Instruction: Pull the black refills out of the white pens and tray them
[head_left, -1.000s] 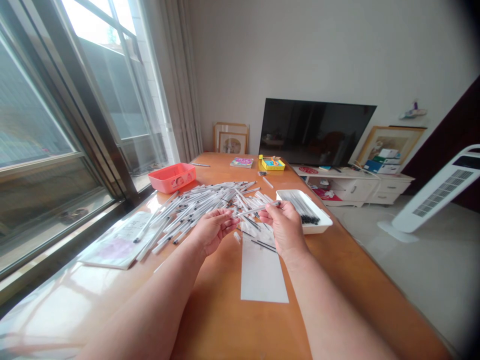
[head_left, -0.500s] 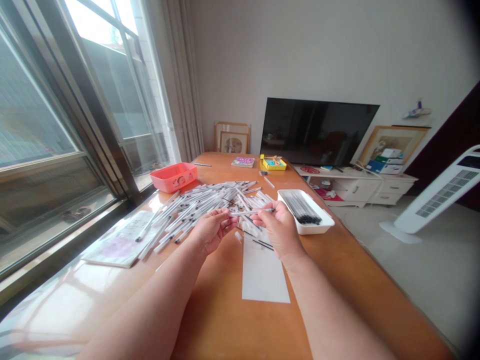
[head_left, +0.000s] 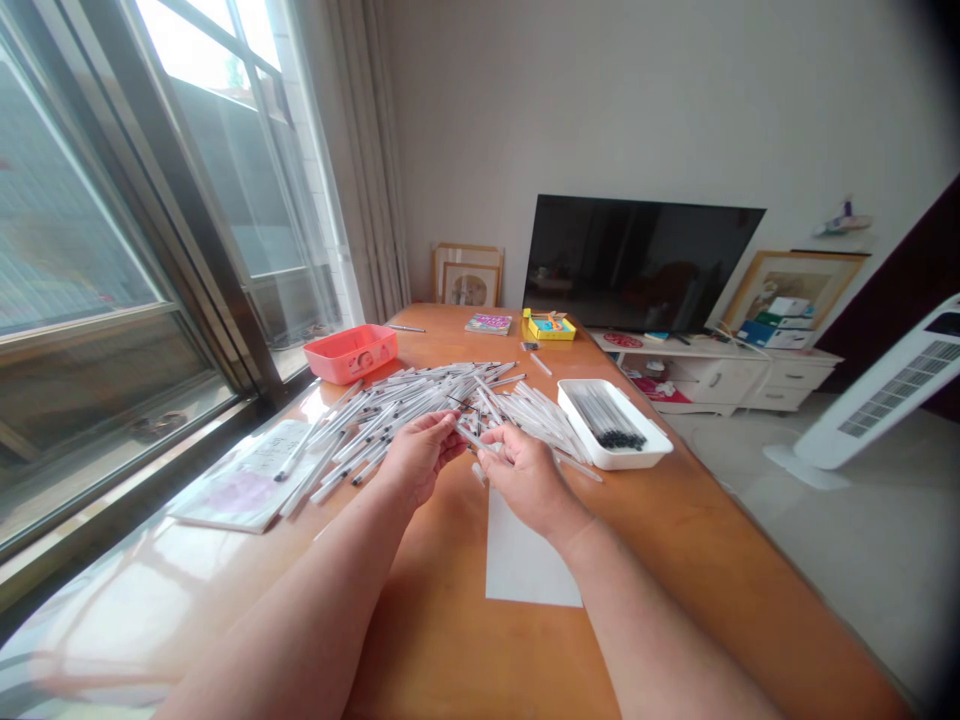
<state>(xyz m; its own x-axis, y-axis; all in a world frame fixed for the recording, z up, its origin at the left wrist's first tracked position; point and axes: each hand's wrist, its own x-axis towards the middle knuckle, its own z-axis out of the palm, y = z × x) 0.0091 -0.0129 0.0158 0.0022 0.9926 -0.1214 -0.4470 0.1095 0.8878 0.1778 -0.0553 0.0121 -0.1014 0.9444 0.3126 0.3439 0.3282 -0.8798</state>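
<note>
A large loose pile of clear ballpoint pens (head_left: 405, 420) with black tips covers the middle of the orange wooden table (head_left: 450, 610). My left hand (head_left: 418, 458) hovers over the pile's near edge, fingers curled, and I cannot tell whether it holds anything. My right hand (head_left: 525, 477) sits just beside it, pinching a single pen (head_left: 471, 438) at its fingertips. The pen's far end reaches toward my left fingers. Below both hands lies a white paper sheet (head_left: 529, 555), its top partly hidden by my right hand.
A white tray (head_left: 611, 425) of aligned black-tipped pens stands right of the pile. A coral plastic box (head_left: 350, 354) and a printed booklet (head_left: 244, 480) lie to the left, beside the window. A yellow box (head_left: 550, 326) and a small book (head_left: 488, 324) sit at the table's far end.
My right hand has moved left and nearer my left hand, and its pen now slants differently. More pens lie toward the white tray, covering the paper's top.
</note>
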